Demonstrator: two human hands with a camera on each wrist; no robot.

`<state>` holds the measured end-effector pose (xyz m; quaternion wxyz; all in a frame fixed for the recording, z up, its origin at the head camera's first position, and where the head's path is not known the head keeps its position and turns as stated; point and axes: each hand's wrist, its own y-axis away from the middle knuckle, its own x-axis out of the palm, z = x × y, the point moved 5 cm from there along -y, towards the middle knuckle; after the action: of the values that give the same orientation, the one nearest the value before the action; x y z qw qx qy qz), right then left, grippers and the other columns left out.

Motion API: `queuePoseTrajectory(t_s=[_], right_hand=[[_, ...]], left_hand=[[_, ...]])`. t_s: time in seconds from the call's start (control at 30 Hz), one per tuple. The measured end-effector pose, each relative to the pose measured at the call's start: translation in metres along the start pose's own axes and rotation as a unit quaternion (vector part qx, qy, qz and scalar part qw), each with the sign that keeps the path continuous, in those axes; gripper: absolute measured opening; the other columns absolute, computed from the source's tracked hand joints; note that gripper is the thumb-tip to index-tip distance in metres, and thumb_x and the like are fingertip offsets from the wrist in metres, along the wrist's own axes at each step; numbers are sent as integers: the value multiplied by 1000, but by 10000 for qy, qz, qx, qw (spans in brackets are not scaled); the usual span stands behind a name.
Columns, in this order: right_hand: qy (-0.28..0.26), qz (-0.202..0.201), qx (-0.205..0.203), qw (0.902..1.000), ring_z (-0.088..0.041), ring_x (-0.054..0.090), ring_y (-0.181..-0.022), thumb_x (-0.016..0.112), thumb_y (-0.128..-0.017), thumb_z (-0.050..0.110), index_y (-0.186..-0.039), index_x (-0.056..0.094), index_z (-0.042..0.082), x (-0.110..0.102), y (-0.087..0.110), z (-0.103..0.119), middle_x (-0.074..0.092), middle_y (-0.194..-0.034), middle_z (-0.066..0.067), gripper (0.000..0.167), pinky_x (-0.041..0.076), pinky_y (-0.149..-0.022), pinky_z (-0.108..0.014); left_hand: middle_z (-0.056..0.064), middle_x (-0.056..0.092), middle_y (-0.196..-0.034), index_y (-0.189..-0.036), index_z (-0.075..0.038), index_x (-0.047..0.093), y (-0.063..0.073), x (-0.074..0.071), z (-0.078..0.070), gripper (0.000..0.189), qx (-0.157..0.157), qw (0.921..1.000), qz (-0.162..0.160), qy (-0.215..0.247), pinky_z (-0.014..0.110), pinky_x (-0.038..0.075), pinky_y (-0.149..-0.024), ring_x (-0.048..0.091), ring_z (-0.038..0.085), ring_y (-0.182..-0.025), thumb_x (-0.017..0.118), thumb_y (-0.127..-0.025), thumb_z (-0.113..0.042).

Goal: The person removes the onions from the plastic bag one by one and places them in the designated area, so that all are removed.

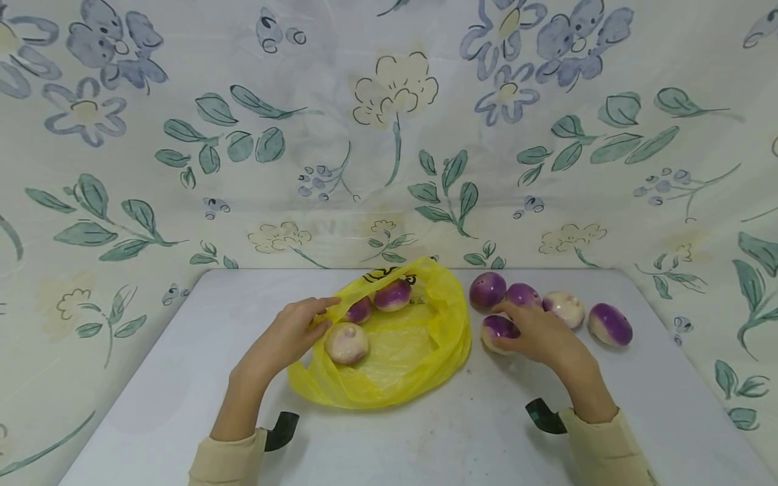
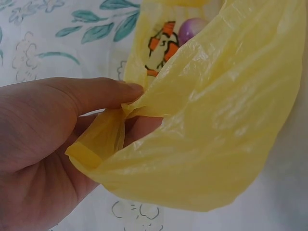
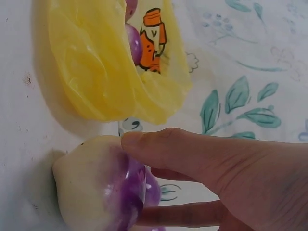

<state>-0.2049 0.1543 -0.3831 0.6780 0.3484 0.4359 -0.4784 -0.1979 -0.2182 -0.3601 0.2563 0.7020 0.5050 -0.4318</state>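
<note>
A yellow plastic bag (image 1: 389, 395) lies with its mouth open toward me, holding three turnips. The pale one (image 1: 346, 344) is nearest its left edge; two purple ones, including the rear turnip (image 1: 392, 295), sit deeper inside. My left hand (image 1: 292, 334) pinches the bag's left rim between thumb and fingers, and the left wrist view shows the bunched film (image 2: 110, 134) there. To the right of the bag, my right hand (image 1: 541, 337) grips a purple-and-white turnip (image 1: 495, 332), thumb on one side and fingers on the other. Its white, pointed end (image 3: 79, 178) faces the tabletop in the right wrist view.
Several more turnips stand in a loose row behind and right of my right hand: a purple one (image 1: 487, 290), another partly hidden, a whitish one (image 1: 565, 309) and a far-right one (image 1: 610, 324). A floral cloth (image 1: 340, 223) hangs behind the white table (image 1: 413, 445).
</note>
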Motion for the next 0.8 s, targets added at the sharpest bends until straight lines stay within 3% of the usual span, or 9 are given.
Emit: queuePoseTrajectory(t_s=[0.33,0.8], right_hand=[[62,-105,-52,9999,-31,63,-112,73,-87,39,-133,58,13,-4,4,5,66,-128,-11,54,51,-96,-54],[263,-255,-181,9992,-32,64,-113,71,-88,38,-133,59,16,-5,8,21,65,-129,-11,51,53,-94,-55]], left_hand=[[13,65,-129,-134,-4,58,0,0,0,40,-34,10000,17,-42,43,57,-91,65,25,-105,62,-94,-5],[13,66,-127,-134,-5,59,0,0,0,40,-36,10000,8,-44,41,58,-90,65,22,-101,63,-94,-5]])
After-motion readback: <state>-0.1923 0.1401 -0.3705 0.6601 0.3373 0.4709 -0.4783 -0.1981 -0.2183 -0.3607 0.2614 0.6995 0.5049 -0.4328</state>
